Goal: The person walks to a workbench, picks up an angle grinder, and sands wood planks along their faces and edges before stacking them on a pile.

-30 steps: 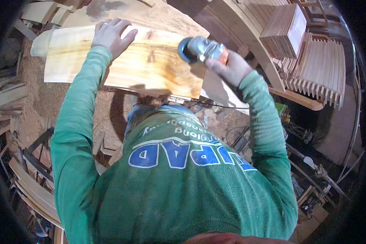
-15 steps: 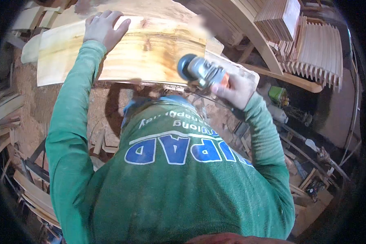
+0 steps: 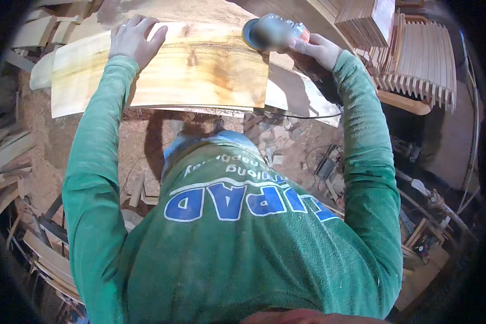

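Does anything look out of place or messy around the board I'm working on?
Yes, wood scraps lie jumbled on the ground near the right end of the board, unlike the slats lined up in a row at upper right. The board's darker marks look like natural grain, and I see no clear damage.

Wood scraps (image 3: pixel 275 137) litter the dusty brown floor (image 3: pixel 132 129), with stacked wooden pieces (image 3: pixel 422 65) at the right.

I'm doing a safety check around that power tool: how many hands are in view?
2: the left hand rests, fingers spread, on the board near its left end; the right hand grips the power tool by the board's far right corner. No other hand shows.
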A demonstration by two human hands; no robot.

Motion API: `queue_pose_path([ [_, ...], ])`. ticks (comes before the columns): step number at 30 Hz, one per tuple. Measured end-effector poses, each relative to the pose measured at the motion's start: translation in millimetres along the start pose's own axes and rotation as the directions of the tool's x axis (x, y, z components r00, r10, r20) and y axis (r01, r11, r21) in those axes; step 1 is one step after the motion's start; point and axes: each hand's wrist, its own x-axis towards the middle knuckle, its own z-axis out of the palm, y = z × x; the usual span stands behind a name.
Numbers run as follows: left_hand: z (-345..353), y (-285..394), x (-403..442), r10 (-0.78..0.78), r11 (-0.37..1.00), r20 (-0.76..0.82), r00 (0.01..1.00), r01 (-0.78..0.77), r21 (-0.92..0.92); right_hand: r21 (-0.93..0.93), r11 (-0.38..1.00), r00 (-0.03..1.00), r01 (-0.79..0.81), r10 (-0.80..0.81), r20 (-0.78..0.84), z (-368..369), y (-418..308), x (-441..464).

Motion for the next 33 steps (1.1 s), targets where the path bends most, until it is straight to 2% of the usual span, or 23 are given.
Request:
queue_pose_path([
  [2, 0, 1, 0, -0.016, 1.000, 0.021, 1.000, 0.016, -0.007, 0.122, 0.992, 0.999, 0.029, -0.033, 0.026, 11, 16, -9],
  [3, 0, 1, 1, -0.028, 1.000, 0.029, 0.999, 0.028, -0.011, 0.018, 0.999, 0.996, 0.037, -0.038, 0.077, 20, 15, -22],
  [4, -1, 1, 1, -0.028, 1.000, 0.032, 0.999, 0.028, -0.014, -0.010, 0.964, 0.960, 0.267, -0.265, 0.086, 35, 27, -30],
  [5, -3, 2, 1, -0.029, 0.999, 0.035, 0.999, 0.029, -0.015, -0.017, 0.969, 0.958, 0.247, -0.242, 0.157, 47, 36, -40],
  [7, -6, 4, 0, -0.028, 1.000, 0.043, 0.999, 0.028, -0.012, -0.279, 0.903, 0.943, 0.328, -0.295, 0.154, 65, 3, -81],
  [9, -7, 5, 1, -0.024, 1.000, 0.047, 0.999, 0.024, -0.001, -0.441, 0.851, 0.954, 0.284, -0.206, 0.217, 69, 2, -85],
  [12, -5, 3, 3, -0.016, 1.000, 0.056, 0.998, 0.016, 0.002, -0.211, 0.942, 0.956, 0.261, -0.222, 0.192, 58, 25, -45],
  [13, -4, 2, 3, -0.016, 1.000, 0.047, 0.999, 0.016, -0.002, -0.275, 0.944, 0.978, 0.184, -0.147, 0.150, 43, 39, -19],
  [14, -4, 2, 3, -0.015, 1.000, 0.042, 0.999, 0.016, -0.003, -0.131, 0.925, 0.930, 0.357, -0.341, 0.135, 39, 11, -18],
  [15, -4, 2, 1, -0.012, 1.000, 0.039, 0.999, 0.012, -0.005, -0.203, 0.938, 0.958, 0.282, -0.264, 0.113, 21, 18, 5],
  [16, -3, 3, 1, -0.013, 1.000, 0.035, 0.999, 0.013, -0.009, -0.174, 0.980, 0.995, 0.095, -0.093, 0.019, 12, 9, 13],
  [17, -3, 3, 1, -0.015, 1.000, 0.029, 0.999, 0.016, -0.013, -0.034, 0.997, 0.998, 0.066, -0.066, -0.005, 13, -8, 5],
  [20, -3, 3, -2, -0.018, 1.000, 0.025, 1.000, 0.018, -0.002, -0.081, 0.995, 0.998, -0.063, 0.060, -0.033, -6, 11, 18],
  [21, -3, 3, 0, -0.018, 1.000, 0.023, 1.000, 0.018, 0.004, 0.187, 0.982, 1.000, 0.008, -0.007, -0.003, 13, 20, 0],
  [22, -5, 3, 2, -0.016, 1.000, 0.030, 0.999, 0.016, 0.000, 0.126, 0.992, 0.999, 0.021, -0.026, 0.038, 21, 24, -15],
  [23, -6, 4, 2, -0.018, 1.000, 0.038, 0.999, 0.018, -0.005, -0.035, 0.985, 0.983, 0.170, -0.167, 0.077, 31, 25, -29],
  [24, -7, 4, 2, -0.023, 1.000, 0.050, 0.999, 0.023, -0.011, 0.000, 0.978, 0.970, 0.207, -0.205, 0.129, 42, 52, -31],
  [25, -8, 5, 2, -0.022, 1.000, 0.048, 0.999, 0.022, -0.011, -0.146, 0.973, 0.973, 0.181, -0.155, 0.171, 51, 35, -54],
  [27, -12, 7, 3, -0.019, 1.000, 0.050, 0.999, 0.019, -0.001, -0.438, 0.775, 0.881, 0.455, -0.464, 0.095, 60, 15, -73],
  [28, -11, 6, 2, -0.021, 1.000, 0.049, 0.999, 0.021, -0.003, -0.353, 0.901, 0.965, 0.252, -0.206, 0.164, 54, 22, -66],
  [30, -7, 5, 2, -0.021, 1.000, 0.041, 0.999, 0.021, -0.011, -0.047, 0.957, 0.955, 0.286, -0.280, 0.099, 44, 38, -37],
  [31, -7, 5, 3, -0.024, 1.000, 0.049, 0.999, 0.025, -0.017, -0.084, 0.942, 0.946, 0.324, -0.322, 0.041, 31, 37, -24],
  [33, -9, 6, 3, -0.031, 0.999, 0.068, 0.997, 0.032, -0.025, -0.196, 0.980, 0.999, 0.042, -0.042, 0.005, 0, 29, -2],
])
